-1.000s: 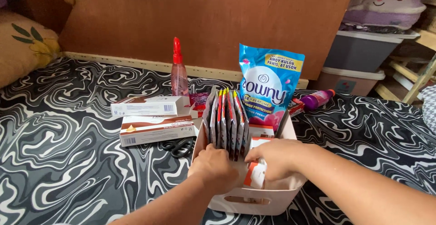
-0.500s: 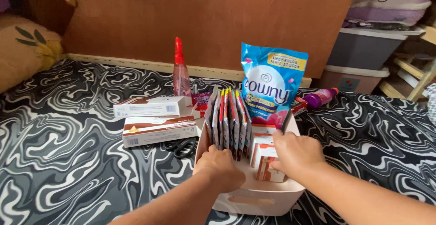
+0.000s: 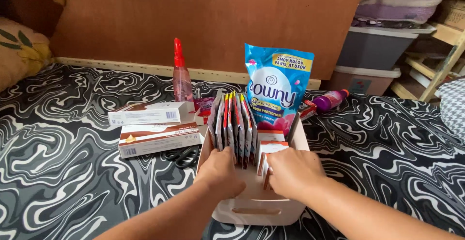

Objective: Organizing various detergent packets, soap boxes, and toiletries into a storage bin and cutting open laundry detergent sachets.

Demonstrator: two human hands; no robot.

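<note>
A pale plastic bin (image 3: pixel 254 211) stands on the black-and-white swirl cloth. Inside it, several flat sachets (image 3: pixel 232 119) stand upright in a row on the left, and small white-and-brown boxes (image 3: pixel 271 145) sit on the right. My left hand (image 3: pixel 220 172) rests inside the bin against the near end of the sachet row. My right hand (image 3: pixel 293 172) covers the near small boxes, fingers curled on them. A blue refill pouch (image 3: pixel 277 87) stands just behind the bin.
Two long white-and-brown boxes (image 3: pixel 157 138) lie left of the bin, with black scissors (image 3: pixel 186 156) beside them. A pink spray bottle (image 3: pixel 181 77) stands behind. A purple bottle (image 3: pixel 332 99) lies at right. Storage bins (image 3: pixel 378 51) and a wooden board (image 3: pixel 208 22) stand at the back.
My right hand came up from low in the bin's right side and now rests on top of the small boxes. My left hand stayed at the sachets.
</note>
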